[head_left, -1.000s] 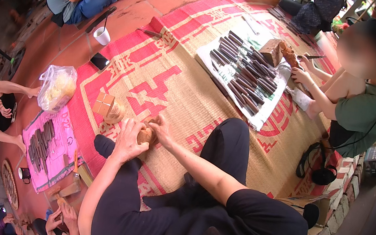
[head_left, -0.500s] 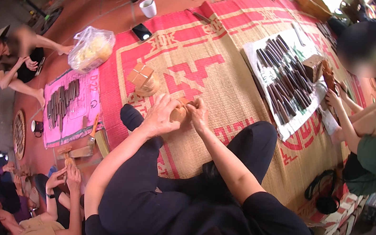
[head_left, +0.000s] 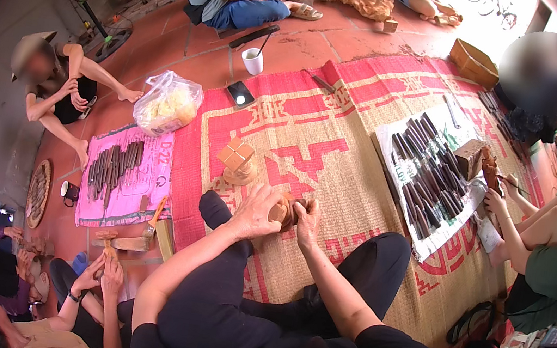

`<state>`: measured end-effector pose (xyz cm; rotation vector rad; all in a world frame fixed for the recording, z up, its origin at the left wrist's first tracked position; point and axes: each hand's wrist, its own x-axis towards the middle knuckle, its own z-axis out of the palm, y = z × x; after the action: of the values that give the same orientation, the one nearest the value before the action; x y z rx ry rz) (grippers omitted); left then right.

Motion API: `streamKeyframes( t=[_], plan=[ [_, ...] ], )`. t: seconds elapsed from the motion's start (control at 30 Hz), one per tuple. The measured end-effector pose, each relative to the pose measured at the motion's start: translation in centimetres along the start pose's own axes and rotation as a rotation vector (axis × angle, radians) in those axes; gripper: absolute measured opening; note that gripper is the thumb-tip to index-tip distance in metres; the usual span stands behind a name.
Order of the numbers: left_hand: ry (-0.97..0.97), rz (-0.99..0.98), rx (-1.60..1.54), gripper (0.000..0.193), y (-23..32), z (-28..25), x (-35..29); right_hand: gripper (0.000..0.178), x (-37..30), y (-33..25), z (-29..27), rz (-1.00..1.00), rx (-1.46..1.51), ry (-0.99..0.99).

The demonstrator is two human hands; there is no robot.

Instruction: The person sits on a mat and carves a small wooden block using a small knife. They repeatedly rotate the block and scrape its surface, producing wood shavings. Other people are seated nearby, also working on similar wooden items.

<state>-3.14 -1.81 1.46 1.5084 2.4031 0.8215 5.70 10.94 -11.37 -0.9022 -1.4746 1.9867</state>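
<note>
My left hand (head_left: 259, 212) is closed around a light-brown wooden carving (head_left: 279, 211), held low over the mat in front of my crossed legs. Close against the carving's right side is my right hand (head_left: 308, 221), its fingers pinched. A dark brown bit (head_left: 293, 209) shows at those fingertips, too small and covered to name. The fingers hide most of the carving's shape. Just beyond my left hand, a second wooden piece (head_left: 243, 172) with a square block top (head_left: 236, 154) stands on the red and straw-coloured woven mat (head_left: 324, 153).
Dark-handled carving tools (head_left: 428, 174) lie on a white sheet to the right, others (head_left: 112, 168) on a pink cloth at left. A plastic bag (head_left: 168, 105), a phone (head_left: 240, 95) and a white cup (head_left: 252, 61) stand farther off. Co-workers sit on both sides.
My view has tilted up, so everything sits lower and farther right in the picture. Both hands stay at the carving; the right hand's fingers have turned somewhat against it.
</note>
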Motion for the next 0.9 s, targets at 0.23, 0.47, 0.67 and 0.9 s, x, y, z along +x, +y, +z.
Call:
streamKeyframes(
  t=[0.23, 0.47, 0.67, 0.9],
  plan=[
    [-0.008, 0.002, 0.046, 0.048, -0.1, 0.3, -0.1, 0.013, 0.0, 1.0, 0.8, -0.071, -0.255, 0.067],
    [-0.006, -0.047, 0.016, 0.048, 0.2, 0.3, 0.1, 0.016, -1.1, 1.1, 0.9, -0.093, -0.084, 0.077],
    [0.045, -0.011, 0.050, 0.048, -0.1, 0.7, 0.2, 0.020, -0.1, 1.3, 0.7, -0.051, -0.237, 0.097],
    [0.009, -0.067, 0.019, 0.048, 0.1, 1.1, 0.7, 0.015, -0.3, 2.5, 1.2, -0.139, -0.135, 0.068]
  ],
)
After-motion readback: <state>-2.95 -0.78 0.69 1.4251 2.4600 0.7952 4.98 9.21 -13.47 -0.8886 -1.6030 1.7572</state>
